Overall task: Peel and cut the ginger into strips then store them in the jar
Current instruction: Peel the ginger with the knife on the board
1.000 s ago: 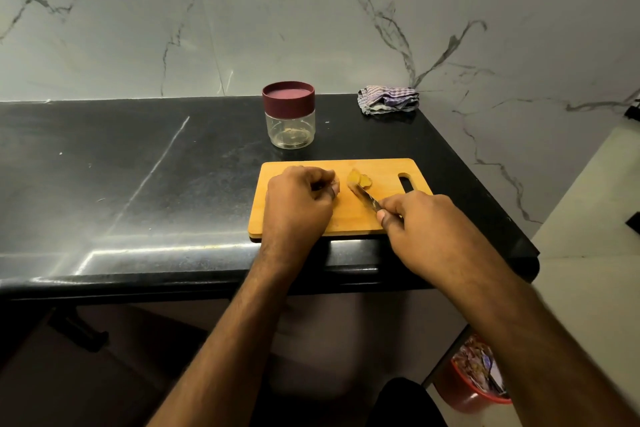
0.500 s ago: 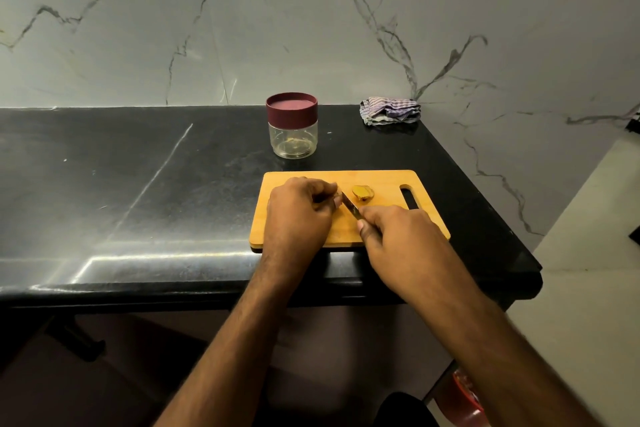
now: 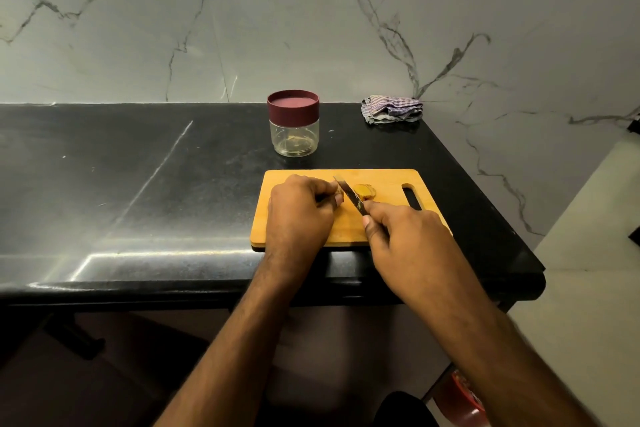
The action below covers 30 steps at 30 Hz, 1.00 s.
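A wooden cutting board (image 3: 388,180) lies on the black counter. On it rest yellow ginger slices (image 3: 364,191). My left hand (image 3: 299,210) is curled, fingertips pressed down on the board just left of the blade; what it pins is hidden under the fingers. My right hand (image 3: 403,234) grips a knife (image 3: 350,196), whose blade slants up-left between my left fingers and the slices. A clear jar (image 3: 293,124) with a maroon lid on stands behind the board.
A crumpled checked cloth (image 3: 392,109) lies at the counter's back right corner. The black counter (image 3: 138,184) stretches left. Its right edge drops off near the board. A red bin (image 3: 462,399) sits on the floor below right. A marble wall rises behind.
My right hand has shifted left with the knife, bringing the blade from beside the slices up against my left fingertips. The left hand stays curled on the board.
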Motion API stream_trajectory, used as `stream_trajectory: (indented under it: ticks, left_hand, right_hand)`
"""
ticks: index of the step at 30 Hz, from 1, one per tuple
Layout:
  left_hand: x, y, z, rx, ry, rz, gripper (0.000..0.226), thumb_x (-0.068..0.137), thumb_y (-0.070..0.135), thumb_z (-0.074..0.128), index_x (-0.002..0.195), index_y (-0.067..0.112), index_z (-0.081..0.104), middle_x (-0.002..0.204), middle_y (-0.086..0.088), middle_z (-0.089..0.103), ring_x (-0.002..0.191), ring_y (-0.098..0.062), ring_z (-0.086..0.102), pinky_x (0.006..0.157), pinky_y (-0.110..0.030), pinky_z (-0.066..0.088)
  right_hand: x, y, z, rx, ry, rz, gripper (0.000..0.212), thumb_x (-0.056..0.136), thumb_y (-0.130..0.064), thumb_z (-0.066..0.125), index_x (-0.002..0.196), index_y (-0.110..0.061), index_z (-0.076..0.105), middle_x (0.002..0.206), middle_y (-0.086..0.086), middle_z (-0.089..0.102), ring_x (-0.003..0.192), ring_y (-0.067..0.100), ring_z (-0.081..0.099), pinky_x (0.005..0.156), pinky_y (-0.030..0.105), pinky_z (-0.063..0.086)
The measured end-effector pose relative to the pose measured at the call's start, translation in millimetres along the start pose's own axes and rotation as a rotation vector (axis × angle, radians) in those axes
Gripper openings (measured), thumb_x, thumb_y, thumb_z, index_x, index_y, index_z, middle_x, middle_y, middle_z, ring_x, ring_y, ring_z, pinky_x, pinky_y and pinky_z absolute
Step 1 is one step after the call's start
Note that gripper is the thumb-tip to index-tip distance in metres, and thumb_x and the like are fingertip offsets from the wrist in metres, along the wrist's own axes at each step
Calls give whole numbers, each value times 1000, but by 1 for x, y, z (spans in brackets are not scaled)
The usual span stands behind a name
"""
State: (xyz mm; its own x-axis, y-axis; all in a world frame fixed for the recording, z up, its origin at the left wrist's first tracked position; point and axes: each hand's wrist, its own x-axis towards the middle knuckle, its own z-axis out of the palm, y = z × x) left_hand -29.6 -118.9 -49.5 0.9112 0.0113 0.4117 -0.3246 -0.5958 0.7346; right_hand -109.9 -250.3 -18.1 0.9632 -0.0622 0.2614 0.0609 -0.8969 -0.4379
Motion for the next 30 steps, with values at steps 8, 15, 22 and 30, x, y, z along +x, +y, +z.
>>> stream_trajectory:
  ticks: [8,15,22,30]
  left_hand:
    - [2,0,1,2,-14,-26,20,89,18,75,109,18,77,109,7,75,92,2,62,92,-18,45]
    - [3,0,2,-22,-8,-54,19,86,17,77,105,19,79,105,7,76,93,0,65,97,-25,52]
    - [3,-1,2,-52,-10,-67,18,86,17,78,104,19,79,103,8,76,93,1,66,95,-21,50]
    - [4,0,2,-40,-25,-68,19,86,16,78,104,18,79,105,8,76,93,1,65,93,-16,45]
  right_hand:
    - [2,-2,-1,-23,-44,25,34,102,-36,40,131,-29,55,86,-9,52,73,6,50,56,14,36]
    - [22,-9,6,-74,-66,47,31,102,-34,42,128,-29,57,102,-1,63,83,11,56,74,27,53]
    - [23,-4,7,-40,-64,24,33,101,-35,43,131,-31,56,101,-4,63,79,7,51,67,21,45]
    - [16,0,0,-27,-74,36,35,101,-35,43,134,-31,54,100,-5,61,80,8,53,67,22,47]
